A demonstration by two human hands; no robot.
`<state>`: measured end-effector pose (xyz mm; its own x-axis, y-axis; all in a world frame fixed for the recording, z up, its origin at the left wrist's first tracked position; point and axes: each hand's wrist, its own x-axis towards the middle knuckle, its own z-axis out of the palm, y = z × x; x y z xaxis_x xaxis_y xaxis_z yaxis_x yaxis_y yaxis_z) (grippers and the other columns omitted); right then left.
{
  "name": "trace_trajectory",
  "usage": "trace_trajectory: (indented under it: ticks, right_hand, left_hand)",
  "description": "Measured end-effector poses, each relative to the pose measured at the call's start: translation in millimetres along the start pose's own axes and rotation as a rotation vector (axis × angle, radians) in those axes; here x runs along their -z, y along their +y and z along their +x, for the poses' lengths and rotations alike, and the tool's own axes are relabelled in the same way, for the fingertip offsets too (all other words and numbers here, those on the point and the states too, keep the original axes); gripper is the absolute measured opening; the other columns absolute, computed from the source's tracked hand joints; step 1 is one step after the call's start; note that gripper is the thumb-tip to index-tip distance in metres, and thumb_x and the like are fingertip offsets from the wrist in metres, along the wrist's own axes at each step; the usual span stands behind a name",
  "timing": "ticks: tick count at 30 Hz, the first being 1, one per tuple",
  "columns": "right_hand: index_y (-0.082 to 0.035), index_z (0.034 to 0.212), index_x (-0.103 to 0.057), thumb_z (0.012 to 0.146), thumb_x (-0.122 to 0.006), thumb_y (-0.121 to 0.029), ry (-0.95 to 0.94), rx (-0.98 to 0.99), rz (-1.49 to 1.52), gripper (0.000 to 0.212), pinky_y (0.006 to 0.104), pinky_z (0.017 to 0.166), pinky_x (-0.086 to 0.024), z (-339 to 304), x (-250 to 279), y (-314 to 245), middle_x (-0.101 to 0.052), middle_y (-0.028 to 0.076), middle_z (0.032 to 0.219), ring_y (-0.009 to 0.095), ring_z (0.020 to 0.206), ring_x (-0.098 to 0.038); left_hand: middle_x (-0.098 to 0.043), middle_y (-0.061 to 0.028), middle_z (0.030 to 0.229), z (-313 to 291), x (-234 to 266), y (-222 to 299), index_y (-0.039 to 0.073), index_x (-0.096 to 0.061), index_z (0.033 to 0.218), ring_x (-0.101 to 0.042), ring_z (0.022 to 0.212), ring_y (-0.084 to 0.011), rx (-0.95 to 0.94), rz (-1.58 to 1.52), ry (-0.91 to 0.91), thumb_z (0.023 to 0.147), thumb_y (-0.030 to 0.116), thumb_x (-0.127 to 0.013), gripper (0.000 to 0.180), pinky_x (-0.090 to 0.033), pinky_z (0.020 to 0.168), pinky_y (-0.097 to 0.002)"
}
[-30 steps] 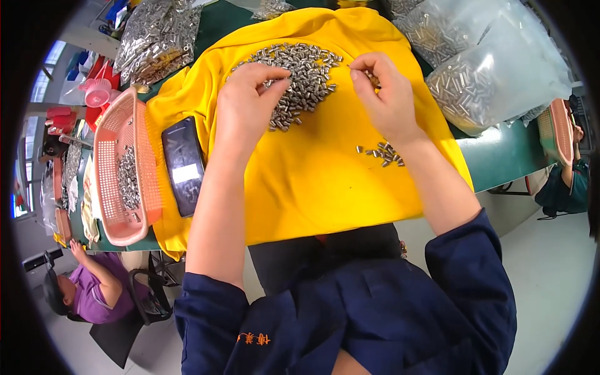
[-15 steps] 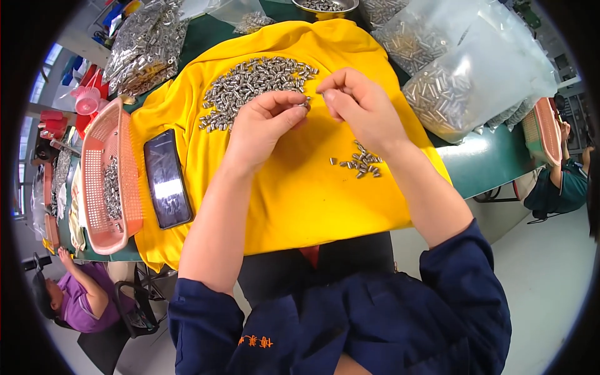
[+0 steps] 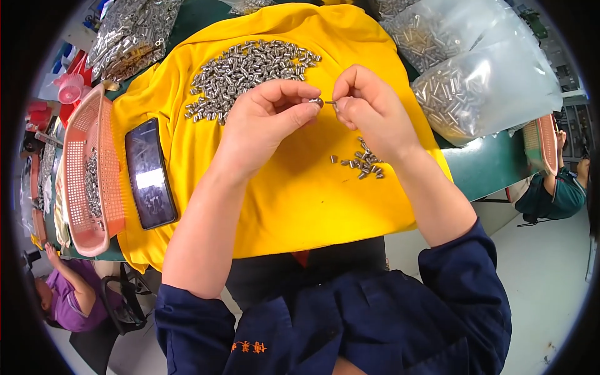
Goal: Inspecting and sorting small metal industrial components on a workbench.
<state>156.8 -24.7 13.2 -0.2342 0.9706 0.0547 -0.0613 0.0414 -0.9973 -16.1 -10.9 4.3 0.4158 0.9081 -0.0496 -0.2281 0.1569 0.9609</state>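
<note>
Between the thumb and fingers of my left hand (image 3: 262, 125) is a small shiny metal cylinder (image 3: 317, 102). Facing it, my right hand (image 3: 378, 115) pinches a thin metal pin (image 3: 330, 102), whose tip points at the cylinder across a narrow gap. Both hands are above a yellow cloth (image 3: 300, 212) spread over the table. Beyond my left hand lies a large pile of short metal cylinders (image 3: 250, 69). A smaller group of the same cylinders (image 3: 364, 162) rests on the cloth below my right hand.
A dark phone (image 3: 151, 178) lies at the left, beside a pink plastic basket (image 3: 117, 194) with metal pieces. Clear bags of metal parts (image 3: 453, 103) stand at the right, another bag (image 3: 134, 37) at the far left. Two other people sit at either side.
The pin now shows between my hands, in my right fingers, pointing at the cylinder in my left. The whole view has shifted slightly.
</note>
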Motion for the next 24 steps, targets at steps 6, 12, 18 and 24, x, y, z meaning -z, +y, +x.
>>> trace_trajectory:
  ticks: [6, 12, 18, 24]
  right_hand:
    - [-0.002, 0.075, -0.047, 0.071, -0.045, -0.005, 0.050, 0.242, -0.374, 0.005, 0.0238, 0.051, -0.035, -2, -2, -3, -0.046, 0.004, 0.063, 0.011, 0.055, -0.041]
    - [-0.003, 0.077, -0.044, 0.072, -0.044, -0.002, 0.006, 0.239, -0.517, 0.005, 0.0223, 0.054, -0.034, -4, -3, -6, -0.042, 0.002, 0.066, 0.010, 0.059, -0.039]
    - [-0.004, 0.076, -0.044, 0.070, -0.046, -0.008, 0.036, 0.280, -0.725, 0.008, 0.0378, 0.052, -0.039, -6, -6, -5, -0.051, 0.015, 0.059, 0.033, 0.057, -0.050]
    - [-0.005, 0.076, -0.045, 0.072, -0.045, -0.008, 0.085, 0.279, -0.700, 0.006, 0.0368, 0.052, -0.039, -6, -10, 0, -0.050, 0.014, 0.060, 0.030, 0.057, -0.050]
  left_hand:
    - [-0.059, -0.0038, 0.083, 0, -4, -2, 0.000, -0.058, 0.093, -0.055, 0.075, -0.0088, 0.029, 0.030, 0.011, 0.075, 0.002, -0.059, 0.017, -0.045, 0.069, -0.0192]
    - [-0.060, -0.0037, 0.081, 0, -3, -4, 0.000, -0.060, 0.090, -0.056, 0.073, -0.0081, -0.003, 0.135, 0.022, 0.075, 0.002, -0.059, 0.015, -0.045, 0.067, -0.0187]
    - [-0.062, -0.0013, 0.076, -1, -5, -2, 0.001, -0.063, 0.085, -0.055, 0.068, -0.0057, -0.089, 0.419, 0.051, 0.074, 0.003, -0.060, 0.012, -0.044, 0.063, -0.0181]
    - [-0.062, -0.0015, 0.075, -1, -9, -3, 0.002, -0.063, 0.083, -0.055, 0.065, -0.0059, -0.146, 0.480, 0.094, 0.073, 0.004, -0.060, 0.011, -0.045, 0.061, -0.0186]
